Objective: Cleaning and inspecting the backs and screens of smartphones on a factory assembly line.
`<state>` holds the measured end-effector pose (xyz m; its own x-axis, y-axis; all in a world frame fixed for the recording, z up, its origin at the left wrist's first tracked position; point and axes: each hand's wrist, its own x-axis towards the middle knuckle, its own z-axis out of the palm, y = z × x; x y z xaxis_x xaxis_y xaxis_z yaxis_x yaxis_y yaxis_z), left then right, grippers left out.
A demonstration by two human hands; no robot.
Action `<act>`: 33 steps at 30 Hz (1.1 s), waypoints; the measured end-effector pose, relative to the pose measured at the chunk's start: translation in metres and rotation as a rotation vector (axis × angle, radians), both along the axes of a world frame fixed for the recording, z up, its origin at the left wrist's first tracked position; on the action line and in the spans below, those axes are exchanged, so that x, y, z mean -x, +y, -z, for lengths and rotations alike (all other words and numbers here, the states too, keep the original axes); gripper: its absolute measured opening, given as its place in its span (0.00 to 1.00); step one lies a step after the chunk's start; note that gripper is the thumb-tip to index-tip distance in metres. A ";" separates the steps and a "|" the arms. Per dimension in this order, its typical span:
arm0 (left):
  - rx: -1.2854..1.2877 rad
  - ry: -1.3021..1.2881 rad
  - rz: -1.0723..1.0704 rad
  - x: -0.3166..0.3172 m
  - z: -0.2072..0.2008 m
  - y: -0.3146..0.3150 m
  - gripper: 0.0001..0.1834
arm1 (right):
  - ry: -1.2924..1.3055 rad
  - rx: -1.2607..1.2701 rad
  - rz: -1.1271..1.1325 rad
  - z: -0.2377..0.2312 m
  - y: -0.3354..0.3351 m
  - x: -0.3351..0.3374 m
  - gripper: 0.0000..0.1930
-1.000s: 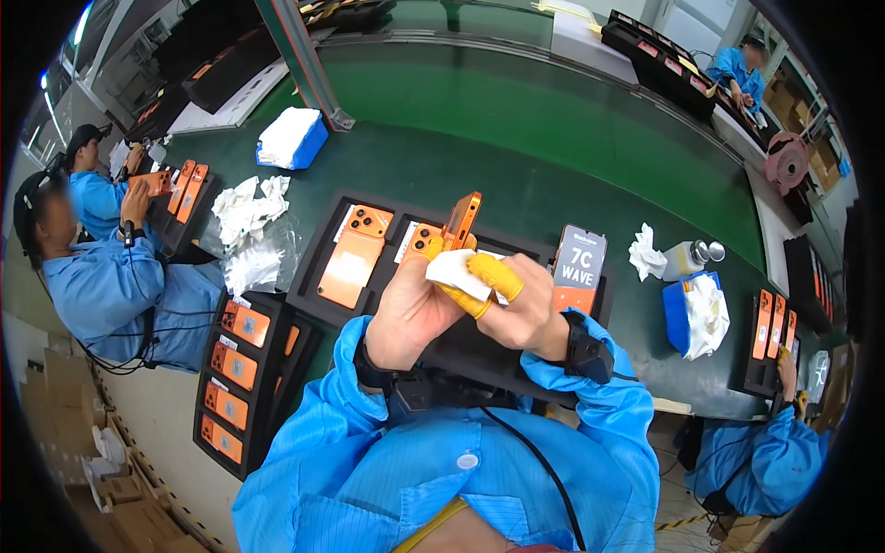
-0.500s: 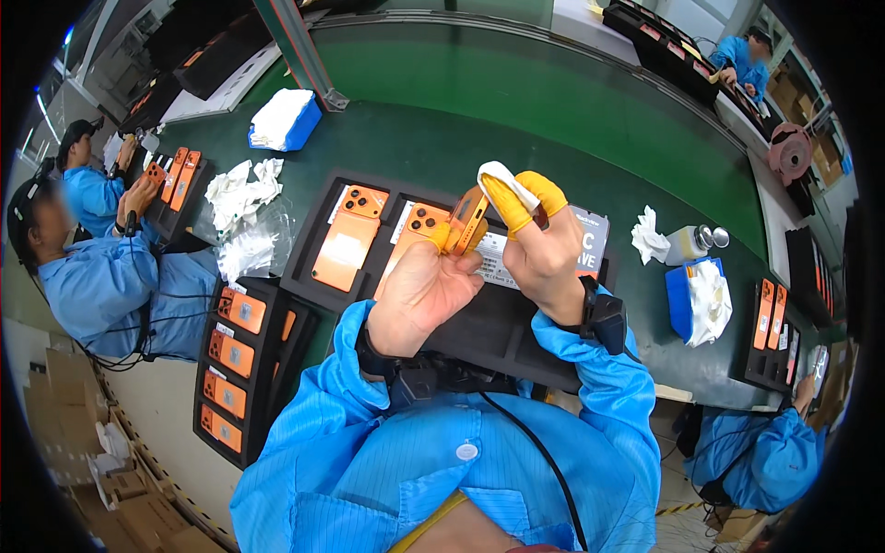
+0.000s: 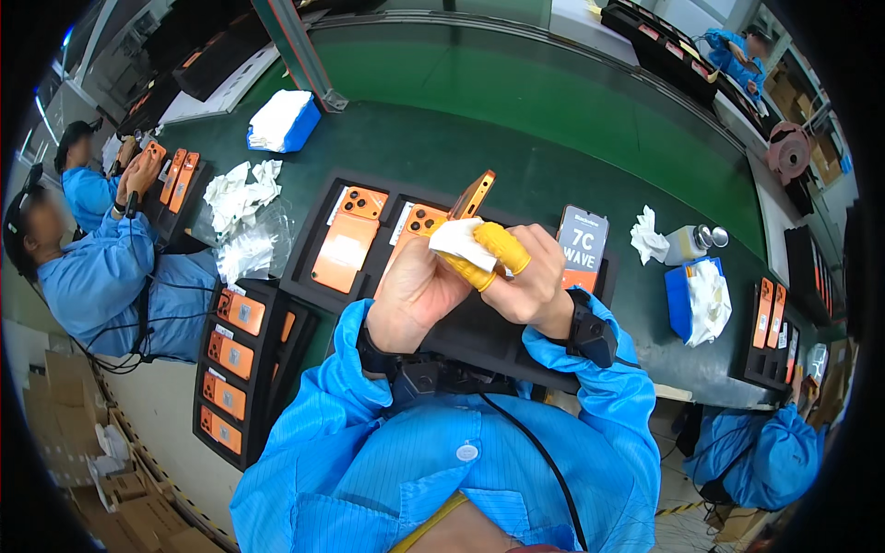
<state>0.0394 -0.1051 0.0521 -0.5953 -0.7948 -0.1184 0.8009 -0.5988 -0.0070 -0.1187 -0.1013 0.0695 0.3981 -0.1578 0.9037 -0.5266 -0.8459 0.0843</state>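
My left hand (image 3: 415, 293) is closed on an orange phone (image 3: 477, 194), which stands tilted with its narrow side toward me. Yellow finger covers sit on fingers of my right hand (image 3: 533, 281). That hand grips a folded white cloth (image 3: 459, 243), pressed over the phone's lower part, which is hidden. Beneath my hands lies a black foam tray (image 3: 309, 241). In its left slots rest an orange phone (image 3: 343, 251) and a second orange phone (image 3: 411, 230), partly covered by my left hand. On the tray's right side lies a phone with a grey and orange front (image 3: 583, 241).
Left on the green table are crumpled white cloths (image 3: 241, 192) and a blue bin (image 3: 300, 129). To the right stand a bottle (image 3: 684, 244) and another blue bin (image 3: 680, 300). A rack of orange phones (image 3: 208, 369) is at lower left. Co-workers sit on both sides.
My right hand has come down and left, bringing the cloth onto the phone's lower part. The phone now points further up, and the grey and orange front at right is uncovered.
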 end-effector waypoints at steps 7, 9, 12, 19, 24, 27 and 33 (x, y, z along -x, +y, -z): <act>-0.085 -0.500 -0.113 0.012 -0.020 0.006 0.11 | -0.107 -0.033 0.183 -0.002 -0.016 0.010 0.23; -0.084 -0.504 -0.108 0.011 -0.021 0.005 0.11 | -0.132 -0.041 0.155 0.003 -0.016 0.007 0.23; -0.224 -0.634 -0.203 0.021 -0.040 0.007 0.12 | -0.162 -0.050 0.106 0.005 -0.015 0.003 0.23; -0.034 -0.604 -0.329 0.013 -0.008 -0.004 0.15 | -0.112 -0.061 0.082 0.000 -0.013 0.008 0.22; 0.638 -1.568 -0.652 0.015 -0.016 -0.005 0.08 | -0.434 -0.184 0.214 -0.003 -0.031 0.018 0.25; 1.195 -2.570 -0.460 0.027 -0.013 -0.004 0.12 | -0.543 -0.251 0.226 -0.001 -0.041 0.026 0.24; 1.527 -2.544 -0.168 0.063 0.015 -0.007 0.16 | -0.561 -0.301 0.246 0.003 -0.046 0.027 0.21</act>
<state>-0.0239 -0.1120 0.0372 -0.3877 -0.8976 0.2097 -0.8854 0.4259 0.1863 -0.1452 -0.1473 0.0668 -0.1979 -0.4601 0.8655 -0.6019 -0.6399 -0.4778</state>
